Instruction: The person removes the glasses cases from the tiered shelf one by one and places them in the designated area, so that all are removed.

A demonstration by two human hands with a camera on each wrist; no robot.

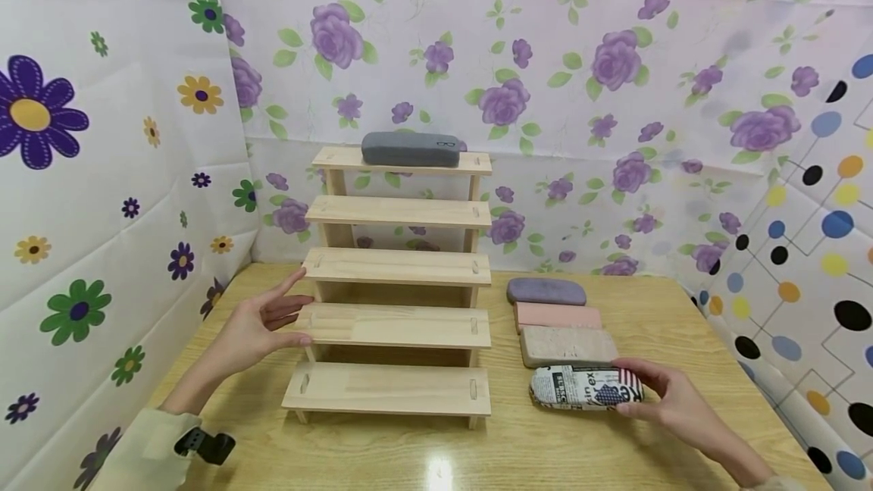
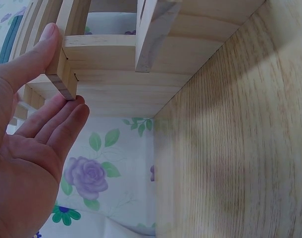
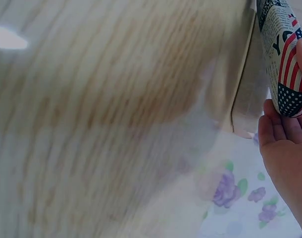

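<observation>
A wooden five-tier display rack (image 1: 398, 328) stands on the table. My left hand (image 1: 255, 328) is at its left side, thumb and fingers on either side of a board end; in the left wrist view the left hand (image 2: 32, 134) pinches that wooden board (image 2: 67, 54). To the right, my right hand (image 1: 671, 404) grips the right end of a newspaper-print glasses case (image 1: 580, 387) with a flag pattern. The same printed case (image 3: 284, 59) shows between thumb and fingers of the right hand (image 3: 289, 158) in the right wrist view. Whether it touches the table I cannot tell.
A grey glasses case (image 1: 409, 150) lies on the rack's top tier. Behind the printed case lie a beige case (image 1: 566, 345), a pink case (image 1: 558, 316) and a purple case (image 1: 546, 291) in a row. Patterned cloth (image 1: 436, 59) hangs around the wooden table (image 1: 368, 457).
</observation>
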